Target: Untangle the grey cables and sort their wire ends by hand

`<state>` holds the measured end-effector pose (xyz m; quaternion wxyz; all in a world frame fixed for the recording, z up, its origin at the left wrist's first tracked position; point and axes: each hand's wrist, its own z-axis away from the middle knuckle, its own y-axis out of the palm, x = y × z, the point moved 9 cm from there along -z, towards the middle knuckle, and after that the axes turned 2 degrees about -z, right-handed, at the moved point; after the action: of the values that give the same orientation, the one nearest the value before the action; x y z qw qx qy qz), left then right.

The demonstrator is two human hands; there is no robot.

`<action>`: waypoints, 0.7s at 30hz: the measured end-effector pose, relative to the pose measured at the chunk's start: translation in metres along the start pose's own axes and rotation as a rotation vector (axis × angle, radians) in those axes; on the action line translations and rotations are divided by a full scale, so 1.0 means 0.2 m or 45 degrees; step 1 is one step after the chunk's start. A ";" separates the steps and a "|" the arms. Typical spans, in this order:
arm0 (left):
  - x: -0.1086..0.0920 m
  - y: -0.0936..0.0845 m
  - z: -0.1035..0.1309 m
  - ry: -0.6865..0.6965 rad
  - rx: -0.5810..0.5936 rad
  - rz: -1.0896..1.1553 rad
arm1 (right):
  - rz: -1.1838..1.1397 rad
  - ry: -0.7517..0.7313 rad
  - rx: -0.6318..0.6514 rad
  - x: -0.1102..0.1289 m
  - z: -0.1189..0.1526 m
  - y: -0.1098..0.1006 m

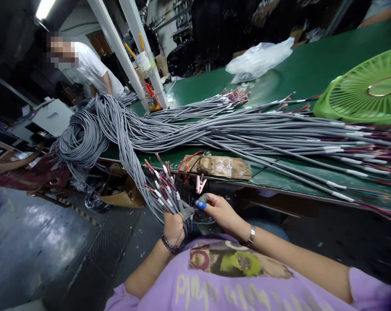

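Hanging past table edge (279,183), cable bundle (133,166) clasped in left grip (174,226); right grip (223,214) unclear

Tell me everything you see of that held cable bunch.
The bunch of grey cables looks plastic-coated, with white sleeves near the ends and thin coloured wires poking out. It drapes over the green table's edge, its ends fanned out beyond the left hand, which grips it. Whether the right hand touches it is unclear.

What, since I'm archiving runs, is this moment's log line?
left hand: holding grey sheathed cable bundle | right hand: near thin coloured wires
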<state>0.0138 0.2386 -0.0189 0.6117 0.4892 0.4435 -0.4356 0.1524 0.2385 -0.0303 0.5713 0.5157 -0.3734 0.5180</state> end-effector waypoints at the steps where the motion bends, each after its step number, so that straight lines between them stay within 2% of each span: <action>1: 0.00 0.01 0.00 0.000 0.004 -0.001 | -0.024 0.003 0.004 0.00 0.00 -0.01; 5: -0.01 0.03 0.00 -0.012 0.022 -0.015 | -0.105 0.082 0.091 0.00 0.02 0.01; 9: -0.02 0.08 0.01 0.028 0.117 -0.022 | -0.060 0.089 0.171 0.05 0.01 0.05; 13: -0.02 0.10 0.02 0.062 0.156 -0.032 | 0.002 0.035 0.141 0.06 -0.01 0.06; 21: 0.00 0.08 0.01 0.074 0.127 -0.008 | -0.048 0.047 0.064 0.01 -0.01 0.05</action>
<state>0.0295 0.2392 -0.0159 0.5721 0.5302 0.4403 -0.4447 0.1436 0.2405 -0.0269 0.5747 0.5271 -0.3398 0.5258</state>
